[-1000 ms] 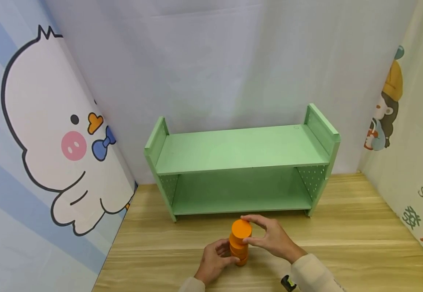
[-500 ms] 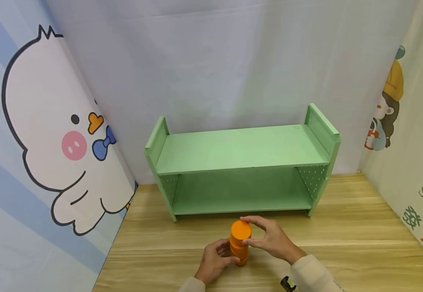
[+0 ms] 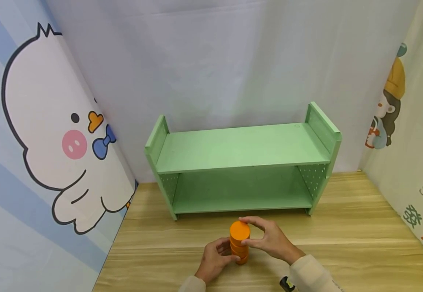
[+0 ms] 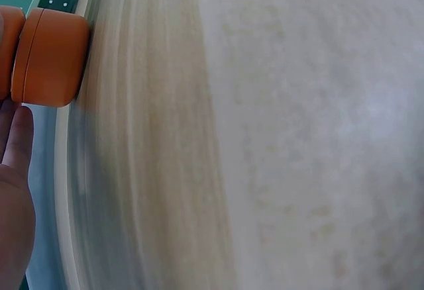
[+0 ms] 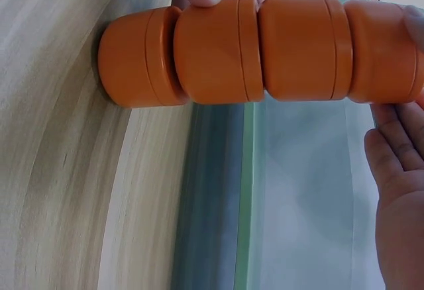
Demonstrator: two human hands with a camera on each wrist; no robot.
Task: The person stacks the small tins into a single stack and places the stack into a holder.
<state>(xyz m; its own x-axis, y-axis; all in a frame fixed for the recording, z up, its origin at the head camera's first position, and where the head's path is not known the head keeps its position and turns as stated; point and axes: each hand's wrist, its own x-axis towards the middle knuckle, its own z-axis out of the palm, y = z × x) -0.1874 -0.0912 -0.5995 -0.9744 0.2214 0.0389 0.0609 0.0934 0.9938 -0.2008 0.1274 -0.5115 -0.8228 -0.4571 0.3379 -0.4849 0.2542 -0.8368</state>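
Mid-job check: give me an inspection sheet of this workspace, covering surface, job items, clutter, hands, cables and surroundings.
Surface: wood-grain table, looks level and dry.
Job items: four orange containers visible in one upright stack on the table, edges slightly offset.
Clutter: one small dark object beside the right sleeve; what it is, I cannot tell.
Hands: left hand grips the lower stack; right hand pinches the top container.
Cables: nothing seen.
Surroundings: green two-level shelf behind the stack, pale cloth backdrop, cartoon-printed panels left and right.
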